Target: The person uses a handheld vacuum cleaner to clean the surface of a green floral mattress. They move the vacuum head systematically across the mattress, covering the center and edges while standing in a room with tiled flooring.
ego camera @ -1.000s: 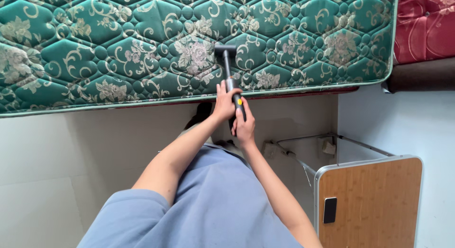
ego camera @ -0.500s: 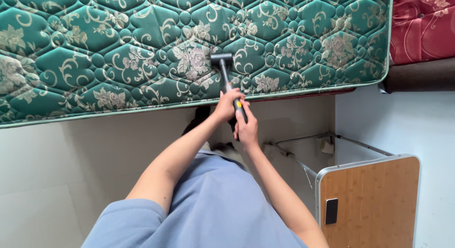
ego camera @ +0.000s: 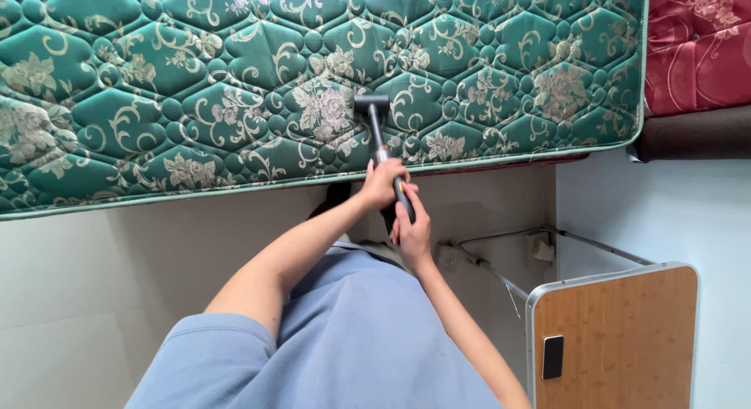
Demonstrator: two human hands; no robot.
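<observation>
Nearest me, a folding table [ego camera: 614, 339] with a wood-coloured top and small black rectangular latch stands right. My left hand [ego camera: 381, 186] and right hand [ego camera: 412, 231] are both clamped on the hammer [ego camera: 381, 147]; its head touches the green mattress [ego camera: 235, 88], red mattress [ego camera: 696, 45] beyond.

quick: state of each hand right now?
Left hand: closed on the hammer handle.
Right hand: closed on the handle's lower end.

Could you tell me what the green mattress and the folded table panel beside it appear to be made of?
The green mattress looks like quilted woven fabric with a slight sheen: stitched puffy panels and a pale floral pattern. The folded table panel seems a wood-grain board, perhaps bamboo or laminate, in a light metal-looking frame with rounded corners.
</observation>
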